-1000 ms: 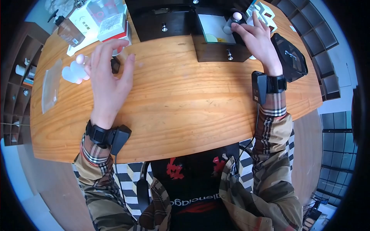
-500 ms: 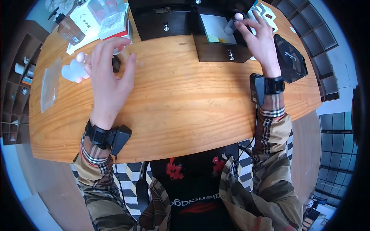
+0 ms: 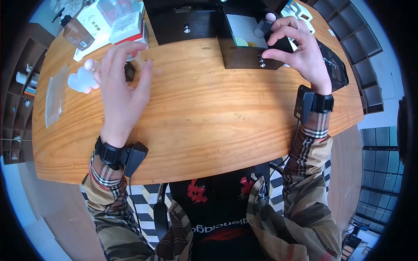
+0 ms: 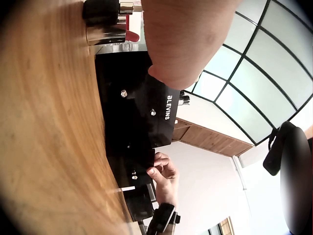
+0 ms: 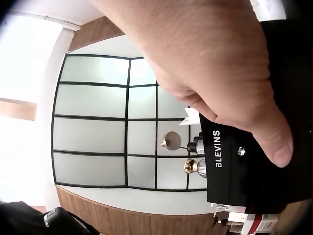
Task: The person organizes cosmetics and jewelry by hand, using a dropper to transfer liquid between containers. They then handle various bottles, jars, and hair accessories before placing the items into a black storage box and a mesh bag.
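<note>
In the head view my left hand [image 3: 119, 89] is held above the table's left part, fingers bent and thumb apart, nothing in its grasp. Behind it are a pale cloud-shaped item with a pink ball [image 3: 89, 65] and a small dark block [image 3: 129, 71]. My right hand [image 3: 305, 50] is at the front right of a pulled-out black drawer [image 3: 241, 58], thumb beside the knob [image 3: 262, 61], fingers bent over the corner; contact is unclear. Inside the drawer lies a clear cylinder [image 3: 261, 29] near a pink ball [image 3: 271, 17]. The left wrist view shows the right hand [image 4: 165, 178] beside the drawer.
A brown pump bottle [image 3: 76, 32] and a white-and-red box [image 3: 130, 32] stand at the back left. A clear bag [image 3: 55, 100] lies at the left edge. Right of the drawer are a black pouch [image 3: 334, 67] and a white holder [image 3: 305, 15].
My right hand has drawn back from the clear cylinder and come down to the drawer's front, its thumb and fingers now spread apart. The left hand has barely moved.
</note>
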A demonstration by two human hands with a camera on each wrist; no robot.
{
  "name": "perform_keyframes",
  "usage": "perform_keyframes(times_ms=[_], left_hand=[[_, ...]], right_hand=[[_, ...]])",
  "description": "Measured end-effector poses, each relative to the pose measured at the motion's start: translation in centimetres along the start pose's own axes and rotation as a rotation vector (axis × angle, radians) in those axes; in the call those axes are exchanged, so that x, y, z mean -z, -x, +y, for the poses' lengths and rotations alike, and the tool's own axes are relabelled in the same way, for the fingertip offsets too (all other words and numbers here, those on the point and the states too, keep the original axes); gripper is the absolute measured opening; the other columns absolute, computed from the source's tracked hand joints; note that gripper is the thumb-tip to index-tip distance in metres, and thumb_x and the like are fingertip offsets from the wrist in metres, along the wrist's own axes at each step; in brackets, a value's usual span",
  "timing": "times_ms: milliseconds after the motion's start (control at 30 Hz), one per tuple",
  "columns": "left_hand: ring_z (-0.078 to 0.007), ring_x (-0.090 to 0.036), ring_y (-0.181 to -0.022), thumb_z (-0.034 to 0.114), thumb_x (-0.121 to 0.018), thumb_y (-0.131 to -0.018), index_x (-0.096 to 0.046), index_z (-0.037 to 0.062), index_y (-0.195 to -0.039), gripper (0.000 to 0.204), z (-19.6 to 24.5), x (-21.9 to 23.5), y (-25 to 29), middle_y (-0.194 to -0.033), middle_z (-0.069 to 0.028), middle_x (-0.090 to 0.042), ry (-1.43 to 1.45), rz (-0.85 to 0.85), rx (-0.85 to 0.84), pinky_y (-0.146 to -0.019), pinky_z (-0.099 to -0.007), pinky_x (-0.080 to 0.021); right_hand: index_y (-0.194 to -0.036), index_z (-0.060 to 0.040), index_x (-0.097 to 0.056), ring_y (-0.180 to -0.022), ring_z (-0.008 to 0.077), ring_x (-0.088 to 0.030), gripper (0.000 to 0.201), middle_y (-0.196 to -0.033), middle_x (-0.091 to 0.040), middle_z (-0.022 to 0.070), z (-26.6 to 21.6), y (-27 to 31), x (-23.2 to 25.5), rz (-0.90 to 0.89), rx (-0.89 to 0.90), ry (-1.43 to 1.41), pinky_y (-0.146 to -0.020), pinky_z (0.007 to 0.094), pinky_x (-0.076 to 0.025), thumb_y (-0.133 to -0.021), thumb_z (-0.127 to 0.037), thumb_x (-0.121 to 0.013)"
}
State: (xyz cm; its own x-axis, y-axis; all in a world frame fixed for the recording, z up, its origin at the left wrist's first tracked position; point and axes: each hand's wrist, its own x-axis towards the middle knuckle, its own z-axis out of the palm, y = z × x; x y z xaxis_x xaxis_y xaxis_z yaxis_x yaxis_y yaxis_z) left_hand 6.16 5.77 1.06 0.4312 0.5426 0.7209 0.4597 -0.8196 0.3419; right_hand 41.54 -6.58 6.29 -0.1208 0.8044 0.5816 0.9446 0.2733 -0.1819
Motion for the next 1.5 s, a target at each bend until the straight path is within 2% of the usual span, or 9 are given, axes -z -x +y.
perform_keyframes(times_ms=[200,433,533,633,800,833,1233,1433,1500], left_hand=[[-0.0192,-0.059,-0.105,0.013,-0.073,-0.089,-0.066,0.0144,-0.115,0.027,0.0,0.0,0.0,-0.11,-0.0008,-0.064,-0.004,0.006,-0.014,-0.097,-0.0367,-0.031],[-0.0193,-0.059,-0.105,0.013,-0.073,-0.089,-0.067,0.014,-0.114,0.026,0.1,-0.1,-0.1,-0.108,-0.0004,-0.064,0.001,0.005,0.0,-0.097,-0.0376,-0.03],[-0.0261,-0.063,-0.111,0.007,-0.072,-0.09,-0.066,0.0054,-0.114,0.024,1.0,0.4,-0.2,-0.114,-0.0094,-0.068,-0.044,-0.024,0.026,-0.101,-0.0367,-0.043],[-0.0193,-0.059,-0.106,0.013,-0.073,-0.089,-0.067,0.0144,-0.114,0.026,0.1,0.0,-0.1,-0.108,-0.0008,-0.064,-0.003,0.019,-0.018,-0.099,-0.0381,-0.03],[-0.0217,-0.059,-0.109,0.01,-0.072,-0.089,-0.066,0.0111,-0.114,0.026,0.9,0.3,-0.1,-0.109,-0.0042,-0.064,-0.011,-0.007,0.016,-0.101,-0.0369,-0.035],[-0.0244,-0.06,-0.111,0.005,-0.072,-0.089,-0.066,0.0072,-0.113,0.025,1.1,0.4,-0.2,-0.11,-0.007,-0.066,-0.016,-0.022,0.027,-0.102,-0.0354,-0.041],[-0.0236,-0.061,-0.111,0.009,-0.073,-0.088,-0.067,0.0091,-0.114,0.027,0.7,0.4,-0.2,-0.111,-0.005,-0.067,-0.038,-0.029,0.033,-0.1,-0.0354,-0.038],[-0.0224,-0.056,-0.11,0.014,-0.072,-0.088,-0.065,0.0154,-0.116,0.029,-0.2,-0.3,-0.1,-0.113,-0.0026,-0.063,-0.032,-0.032,0.038,-0.097,-0.0379,-0.03],[-0.0231,-0.055,-0.112,0.015,-0.072,-0.088,-0.065,0.0157,-0.116,0.029,-0.3,-0.3,-0.2,-0.115,-0.0029,-0.063,-0.019,-0.037,0.061,-0.097,-0.038,-0.029]], right_hand=[[-0.086,-0.0108,-0.075,-0.105,0.0234,-0.062,0.032,-0.099,-0.069,-0.0009,0.7,0.1,-0.7,0.091,-0.012,0.042,-0.095,0.0387,-0.046,-0.068,-0.029,-0.094],[-0.082,-0.0075,-0.071,-0.074,0.0155,-0.054,0.033,-0.08,-0.06,0.0004,-0.4,-0.6,-2.3,0.263,-0.146,0.261,-0.066,0.0301,-0.045,-0.074,-0.032,-0.092],[-0.078,-0.0088,-0.068,-0.074,0.0206,-0.058,0.037,-0.078,-0.06,0.0014,0.1,-0.6,-3.3,0.235,-0.215,0.185,-0.066,0.0356,-0.048,-0.078,-0.041,-0.087],[-0.081,-0.0091,-0.068,-0.076,0.0228,-0.058,0.037,-0.076,-0.06,0.0015,0.6,-0.5,-3.5,0.262,-0.177,0.206,-0.069,0.0372,-0.049,-0.079,-0.042,-0.086],[-0.081,-0.0088,-0.068,-0.078,0.0248,-0.059,0.039,-0.075,-0.061,0.0018,-0.3,-0.7,-3.1,0.293,-0.118,0.279,-0.072,0.0381,-0.049,-0.081,-0.044,-0.085],[-0.082,-0.0085,-0.068,-0.079,0.0248,-0.06,0.039,-0.075,-0.062,0.0023,-0.4,-0.7,-3.1,0.265,-0.162,0.256,-0.072,0.0379,-0.049,-0.084,-0.045,-0.082],[-0.077,-0.0021,-0.069,-0.054,0.0213,-0.058,0.048,-0.059,-0.061,0.0071,-1.4,-1.1,-2.2,0.217,-0.394,0.066,-0.056,0.033,-0.045,-0.098,-0.045,-0.067],[-0.092,-0.0018,-0.075,-0.055,0.0205,-0.061,0.036,-0.061,-0.063,0.0093,-3.0,-1.5,-1.7,-0.154,-0.425,0.014,-0.058,0.0316,-0.047,-0.098,-0.037,-0.068],[-0.096,-0.002,-0.074,-0.058,0.0208,-0.062,0.034,-0.063,-0.064,0.0101,-2.6,-1.6,-2.2,-0.139,-0.38,-0.01,-0.06,0.0321,-0.048,-0.098,-0.036,-0.068]])
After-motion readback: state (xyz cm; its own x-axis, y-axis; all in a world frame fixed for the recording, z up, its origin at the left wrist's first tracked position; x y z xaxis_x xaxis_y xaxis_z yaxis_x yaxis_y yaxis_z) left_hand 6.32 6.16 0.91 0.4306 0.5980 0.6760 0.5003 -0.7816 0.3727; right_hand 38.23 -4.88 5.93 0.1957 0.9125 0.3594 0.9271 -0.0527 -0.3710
